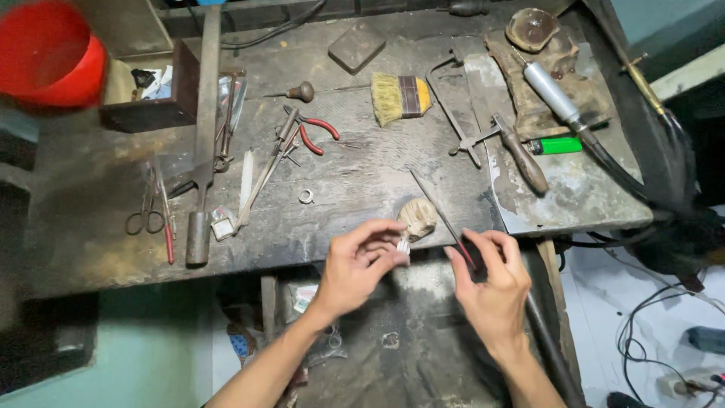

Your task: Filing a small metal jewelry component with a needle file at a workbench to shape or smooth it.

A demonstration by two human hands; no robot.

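At the tabletop's (pixel 317 189) near edge our left hand (pixel 362 264) pinches a small silver piece (pixel 403 245), our right hand (pixel 491 279) grips a file (pixel 442 211) — a slip could nick fingers.

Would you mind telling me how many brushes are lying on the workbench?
1: a yellow-bristled brush lies near the back middle of the workbench, beyond the red-handled pliers. Others may be hidden among the clutter at the left.
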